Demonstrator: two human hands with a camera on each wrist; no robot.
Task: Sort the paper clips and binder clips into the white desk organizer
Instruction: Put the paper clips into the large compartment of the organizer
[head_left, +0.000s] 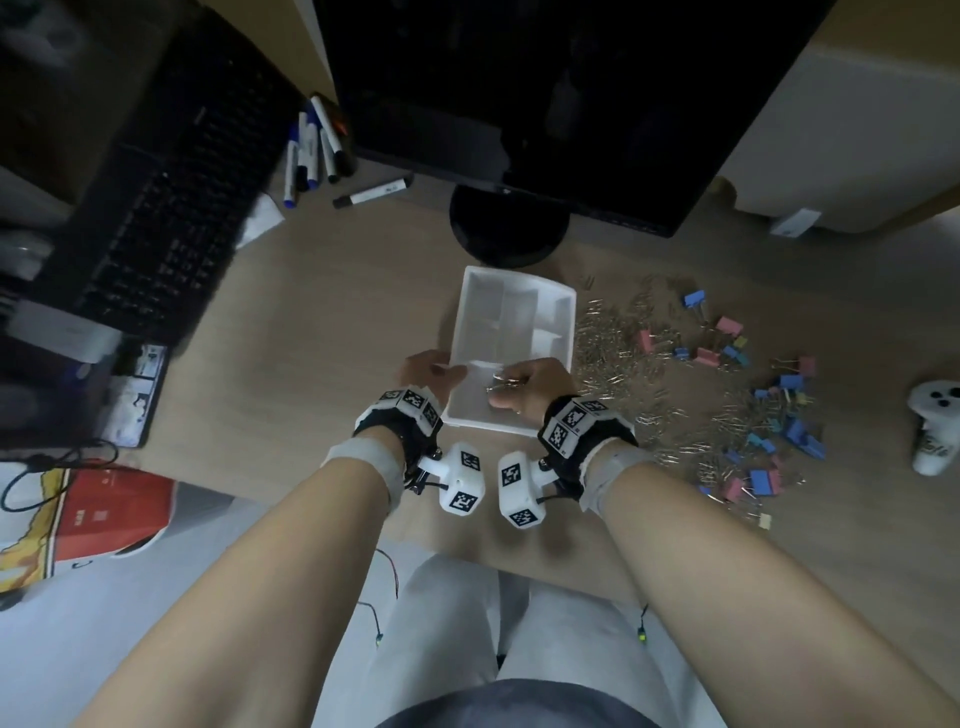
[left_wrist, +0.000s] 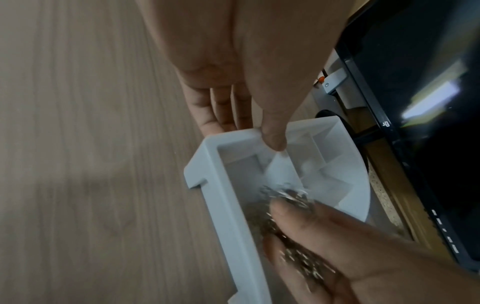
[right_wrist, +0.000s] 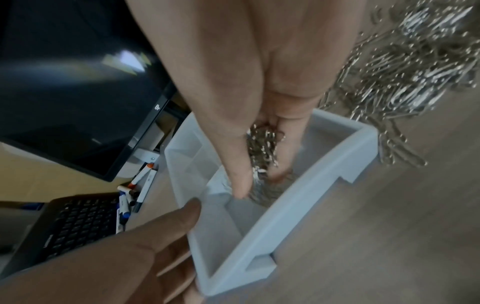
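Observation:
The white desk organizer (head_left: 569, 322) lies on the wooden desk in front of me, most of its compartments bare. My left hand (head_left: 436, 369) pinches its left wall (left_wrist: 226, 185), thumb (left_wrist: 274, 137) inside the rim and fingers outside. My right hand (head_left: 511, 389) hangs over the near compartment and grips a bunch of silver paper clips (right_wrist: 262, 144), some spilling down into it. A loose heap of paper clips (head_left: 613, 343) lies right of the organizer. Several blue, pink and yellow binder clips (head_left: 789, 415) are scattered further right.
A dark monitor (head_left: 519, 104) on a round base (head_left: 506, 228) stands just behind the organizer. A black keyboard (head_left: 156, 208) and several markers (head_left: 317, 150) lie at the back left. A white controller (head_left: 935, 426) sits far right; a red-and-white package (head_left: 104, 509) sits at the near left.

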